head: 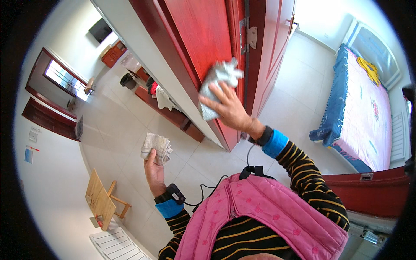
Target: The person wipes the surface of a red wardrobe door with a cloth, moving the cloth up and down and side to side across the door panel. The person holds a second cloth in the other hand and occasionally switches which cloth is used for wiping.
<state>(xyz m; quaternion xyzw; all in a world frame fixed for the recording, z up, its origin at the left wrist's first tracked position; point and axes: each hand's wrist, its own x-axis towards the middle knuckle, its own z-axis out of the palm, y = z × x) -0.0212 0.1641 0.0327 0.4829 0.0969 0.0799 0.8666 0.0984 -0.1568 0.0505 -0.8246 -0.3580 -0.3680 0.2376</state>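
Observation:
My right hand [229, 107] presses a folded grey-green cloth [213, 87] flat against the red wooden door frame [201, 35], its fingers spread over the cloth. The cloth's upper edge is blurred. Lower and to the left, my left hand [154, 170] holds a folded beige cloth [156, 146] between thumb and fingers, away from the frame. Just right of the right hand's cloth stands the dark red door [269, 48], open on its metal hinge [252, 37].
A bed with a pink and blue cover [364, 113] stands at the right. A low reddish wooden bench [172, 117] bears clothes at the left, with a black bin [128, 81] behind. A small wooden table [99, 198] stands by the wall at lower left.

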